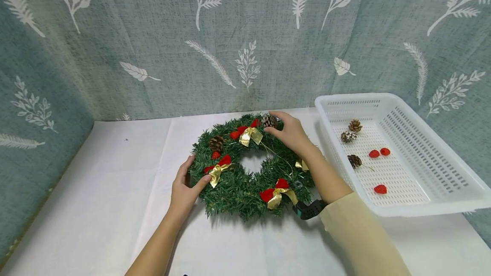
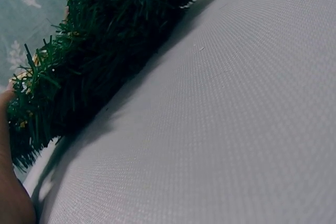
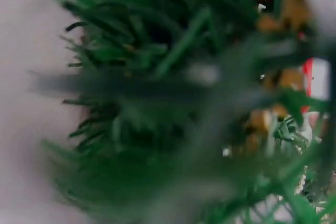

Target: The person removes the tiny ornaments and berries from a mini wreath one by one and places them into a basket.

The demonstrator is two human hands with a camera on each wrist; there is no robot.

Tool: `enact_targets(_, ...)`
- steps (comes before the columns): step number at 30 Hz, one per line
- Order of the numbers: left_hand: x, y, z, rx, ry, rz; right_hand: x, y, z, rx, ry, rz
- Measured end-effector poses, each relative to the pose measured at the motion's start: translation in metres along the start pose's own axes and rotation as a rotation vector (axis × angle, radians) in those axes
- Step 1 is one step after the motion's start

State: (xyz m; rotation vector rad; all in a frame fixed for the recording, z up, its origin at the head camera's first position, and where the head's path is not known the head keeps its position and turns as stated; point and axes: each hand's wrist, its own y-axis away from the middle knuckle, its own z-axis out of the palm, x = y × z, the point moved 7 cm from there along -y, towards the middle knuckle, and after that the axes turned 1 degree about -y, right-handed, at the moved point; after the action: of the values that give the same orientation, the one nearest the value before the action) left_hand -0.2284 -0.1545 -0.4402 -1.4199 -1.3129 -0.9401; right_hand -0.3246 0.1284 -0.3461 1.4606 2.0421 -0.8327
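Near the back edge of the table, a person's left hand grips a bow-trimmed wreath as the right hand pinches a pinecone.

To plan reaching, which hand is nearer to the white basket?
Right hand: pinching a pinecone, left of the basket. Left hand: farther left, gripping the left edge of the wreath.

Wreath deep green; bows red with shiny gold. Left cone plain brown; far cone dark brown, pale-tipped. Worktop white. Basket at right translucent white, its berries bright red. Backdrop cloth mottled grey-green, printed with white leaves and sprigs. Right sleeve plain beige.
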Motion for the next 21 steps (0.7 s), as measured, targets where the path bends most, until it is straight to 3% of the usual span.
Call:
enact_targets(5,0.001,0.000,0.000,-0.008,-0.004,-0.004,0.010,-0.005,0.004,-0.062,0.028,0.046)
enact_targets(14,0.003,0.001,-0.006,0.000,-0.011,-0.001,0.026,-0.017,0.010,-0.083,-0.044,0.171)
enact_targets(21,0.000,0.000,-0.002,0.003,-0.011,0.002,0.030,-0.017,0.008,-0.073,-0.061,0.200)
